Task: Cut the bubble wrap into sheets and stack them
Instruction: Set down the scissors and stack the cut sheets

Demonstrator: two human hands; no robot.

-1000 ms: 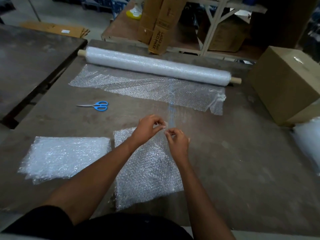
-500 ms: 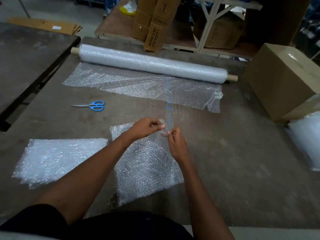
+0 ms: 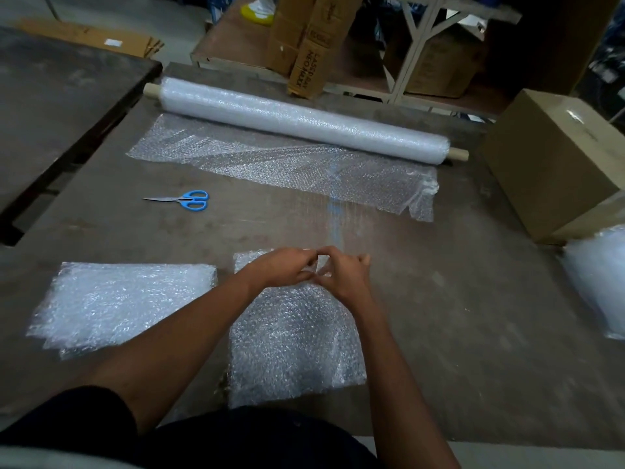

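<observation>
- While the cardboard box (image 3: 554, 157) at my right sits taped shut, its contents hidden, I work the cut bubble wrap sheet (image 3: 294, 340) before me.
- My left hand (image 3: 287, 267) and right hand (image 3: 343, 274) pinch its far edge together, fingertips touching.
- Since a second ago, both hands have closed together; the stacked sheets (image 3: 121, 306), scissors (image 3: 189, 200) and bubble wrap roll (image 3: 304, 121) lie unmoved.

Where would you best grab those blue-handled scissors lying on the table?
By the blue loop handles, I'd say. The blue-handled scissors lie flat and closed on the brown table, steel blades pointing left and handles to the right. Coming from the right and above meets the loops first and keeps fingers away from the tip.
</observation>
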